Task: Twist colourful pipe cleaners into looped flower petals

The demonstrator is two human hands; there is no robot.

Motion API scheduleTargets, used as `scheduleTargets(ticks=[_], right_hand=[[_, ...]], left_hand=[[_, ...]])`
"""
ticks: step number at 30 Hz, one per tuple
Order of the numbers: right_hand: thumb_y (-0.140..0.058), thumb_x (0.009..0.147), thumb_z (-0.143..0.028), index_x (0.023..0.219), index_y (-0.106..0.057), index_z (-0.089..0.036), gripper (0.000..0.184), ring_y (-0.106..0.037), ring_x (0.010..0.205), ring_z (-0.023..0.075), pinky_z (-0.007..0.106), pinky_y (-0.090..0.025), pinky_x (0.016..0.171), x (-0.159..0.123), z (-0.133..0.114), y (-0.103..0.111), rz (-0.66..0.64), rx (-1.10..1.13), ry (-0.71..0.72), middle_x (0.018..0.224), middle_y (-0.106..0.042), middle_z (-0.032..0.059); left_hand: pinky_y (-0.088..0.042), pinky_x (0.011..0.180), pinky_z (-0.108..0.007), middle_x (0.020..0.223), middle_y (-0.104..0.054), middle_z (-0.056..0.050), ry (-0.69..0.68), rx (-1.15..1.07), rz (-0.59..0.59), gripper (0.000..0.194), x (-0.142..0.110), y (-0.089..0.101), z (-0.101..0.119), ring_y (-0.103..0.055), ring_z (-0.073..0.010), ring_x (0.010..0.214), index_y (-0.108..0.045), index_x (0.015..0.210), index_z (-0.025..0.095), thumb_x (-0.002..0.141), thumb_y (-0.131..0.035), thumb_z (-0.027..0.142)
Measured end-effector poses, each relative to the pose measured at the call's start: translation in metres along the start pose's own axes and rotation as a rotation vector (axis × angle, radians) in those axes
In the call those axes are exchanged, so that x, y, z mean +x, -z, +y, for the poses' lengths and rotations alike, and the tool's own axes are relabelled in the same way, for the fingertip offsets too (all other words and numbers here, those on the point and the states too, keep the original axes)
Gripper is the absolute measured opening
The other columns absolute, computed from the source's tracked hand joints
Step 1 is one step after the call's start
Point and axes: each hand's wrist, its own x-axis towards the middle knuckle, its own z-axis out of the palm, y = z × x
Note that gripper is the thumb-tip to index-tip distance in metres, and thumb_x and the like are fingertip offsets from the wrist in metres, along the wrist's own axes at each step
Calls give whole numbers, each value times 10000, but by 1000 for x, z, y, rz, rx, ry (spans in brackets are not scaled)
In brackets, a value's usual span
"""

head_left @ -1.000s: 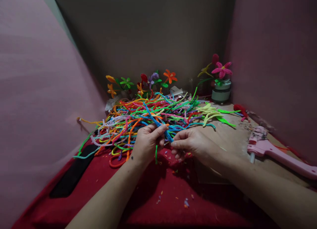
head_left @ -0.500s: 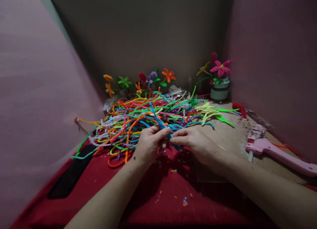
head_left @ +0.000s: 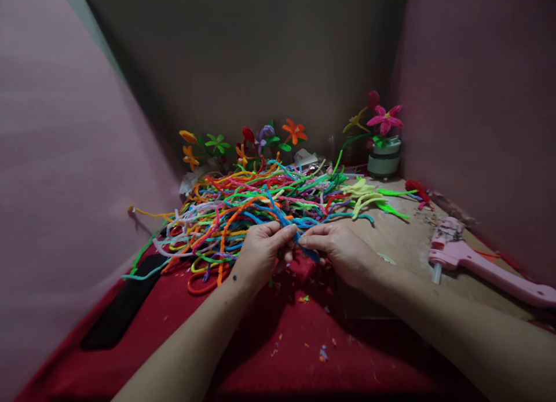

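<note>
Between my hands is a blue pipe cleaner (head_left: 309, 253), its lower end thick or doubled and pointing down to the right. My left hand (head_left: 266, 248) pinches it with thumb and forefinger, and a blue stretch rises beyond the thumb toward the pile. My right hand (head_left: 336, 247) grips the same piece close to the left thumb, fingertips pressed together. Exactly how the blue strands are joined is hidden by the fingers. Just behind both hands lies a heap of many-coloured pipe cleaners (head_left: 243, 196).
Pipe-cleaner flowers (head_left: 294, 131) stand along the back wall, with a pink flower (head_left: 384, 120) over a pale jar (head_left: 384, 159). On brown cardboard (head_left: 369, 286) at right rests a pink glue gun (head_left: 473, 260). A black strip (head_left: 117, 315) and fuzz scraps lie on red cloth (head_left: 174, 355).
My right hand has shifted slightly and the blue pipe cleaner's lower end now reaches a little further right. Both hands keep their pinch; the whole view has moved slightly.
</note>
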Motion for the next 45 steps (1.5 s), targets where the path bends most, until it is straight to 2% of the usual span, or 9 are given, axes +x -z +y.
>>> scheduleTargets(ticks=[8, 17, 20, 24, 30, 34, 39, 42, 45], right_hand=[[-590, 634, -245, 546, -524, -153, 144, -295, 443, 66, 246, -202, 454, -1, -1, 1, 31, 18, 7, 488, -408, -55], [-586, 625, -234, 547, -536, -143, 129, -311, 440, 64, 241, -202, 450, -1, -7, 2, 10, 32, 2, 482, -430, -49], [-581, 617, -213, 567, -563, -134, 95, -330, 455, 68, 241, -212, 454, -1, -10, 3, -4, 17, -2, 499, -450, -37], [-565, 587, -172, 513, -540, -140, 85, -324, 456, 68, 239, -220, 463, -4, -14, 2, -44, 12, -10, 473, -431, -42], [-569, 560, -160, 502, -557, -138, 63, -364, 511, 83, 246, -273, 524, -8, -24, 2, -102, -17, 8, 508, -466, -29], [-578, 547, -174, 476, -536, -145, 87, -355, 507, 84, 249, -275, 533, -6, -25, 3, -132, -52, 32, 480, -441, -40], [-531, 629, -174, 513, -545, -147, 121, -332, 489, 79, 236, -267, 505, -5, -15, 3, -154, -270, 127, 471, -407, -49], [-483, 699, -146, 597, -597, -147, 153, -402, 535, 95, 235, -308, 535, -7, -6, 2, -77, -532, 390, 535, -475, -23], [-479, 740, -128, 628, -604, -141, 168, -454, 602, 122, 252, -336, 585, -12, 0, -1, 45, -829, 755, 603, -541, 22]], left_hand=[[-301, 378, -182, 397, -489, 32, -87, 141, 93, 312, -9, -3, 10, -401, -58, 346, -500, 519, 141, 709, -646, 340], [-334, 417, -192, 523, -525, 44, -202, 113, 63, 113, -8, 1, 4, -421, -71, 410, -602, 762, 168, 728, -628, 274], [-388, 516, -199, 666, -571, 11, -364, 195, 103, 85, -7, 4, 2, -485, -90, 545, -646, 802, 189, 735, -622, 236], [-401, 599, -217, 730, -538, -18, -680, 536, 103, 113, -8, 9, 2, -504, -118, 661, -702, 812, 219, 753, -606, 215], [-375, 556, -205, 761, -516, -29, -815, 813, 78, 136, -11, 16, 6, -495, -114, 652, -697, 812, 222, 791, -563, 213], [-393, 618, -202, 841, -568, -50, -806, 908, -28, 147, -14, 19, 11, -534, -120, 705, -667, 819, 211, 819, -520, 211], [-355, 595, -222, 707, -560, -32, -680, 939, -133, 127, -20, 18, 18, -489, -122, 628, -621, 735, 172, 793, -509, 183], [-314, 526, -219, 564, -484, 5, -466, 773, -78, 161, -22, 13, 22, -419, -104, 541, -567, 586, 156, 740, -542, 194], [-241, 445, -207, 471, -389, 42, -130, 417, -61, 206, -19, 11, 21, -328, -71, 448, -508, 510, 151, 664, -612, 240]])
